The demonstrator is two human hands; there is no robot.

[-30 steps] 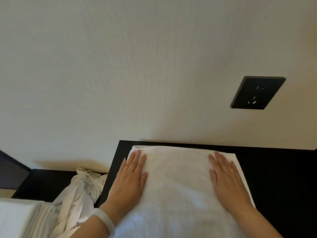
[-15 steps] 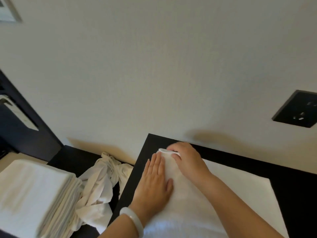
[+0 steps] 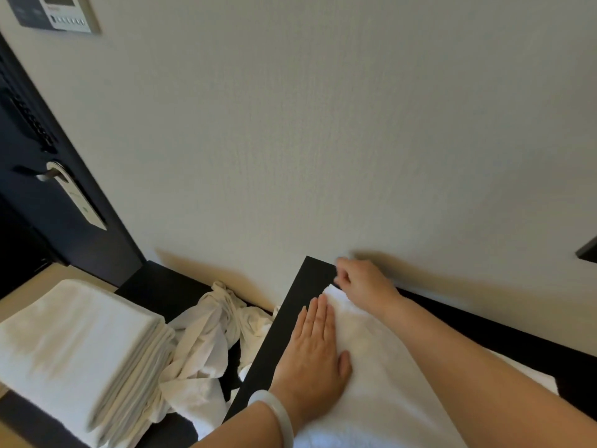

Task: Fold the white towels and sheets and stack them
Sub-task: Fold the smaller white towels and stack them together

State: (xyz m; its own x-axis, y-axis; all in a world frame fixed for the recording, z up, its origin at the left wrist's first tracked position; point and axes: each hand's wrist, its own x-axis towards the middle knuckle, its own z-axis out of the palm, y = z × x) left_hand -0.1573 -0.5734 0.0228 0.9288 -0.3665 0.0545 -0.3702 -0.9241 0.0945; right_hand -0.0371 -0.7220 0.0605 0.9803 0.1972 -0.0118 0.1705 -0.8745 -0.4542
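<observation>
Two hands are on the white towel (image 3: pixel 381 376) that's spread over the black table (image 3: pixel 300 305) at about 5 o'clock in the view. Left hand (image 3: pixel 315 345) is flat, palm down, fingers straight and together, pressing on the towel's left edge, with a pale bangle (image 3: pixel 274 415) around the wrist at 6 o'clock. Right forearm crosses over the towel from 4 o'clock, and the right hand (image 3: pixel 360 281) sits just past the left fingertips at the towel's far left corner, fingers curled in. Looks like it's pinching that corner, but it's a bit blurry so I can't say how much cloth it actually has.

Over at 8 o'clock there's a neat stack of folded towels (image 3: pixel 77 350), a thick one on top and thinner layers under it. Between the stack and the table is a crumpled heap of white sheets (image 3: pixel 210 337), unfolded, spilling down at roughly 7 o'clock and touching the stack's right side.

Further back it's all plain off-white wall (image 3: pixel 323 140). At 9 o'clock there's a dark door (image 3: pixel 48 227) with a metal handle (image 3: pixel 48 174) and a white hanger tag (image 3: pixel 80 202) on it. A control panel (image 3: pixel 55 11) is up at 11 o'clock, and the edge of a black outlet plate (image 3: pixel 588 252) peeks in at 3 o'clock.
</observation>
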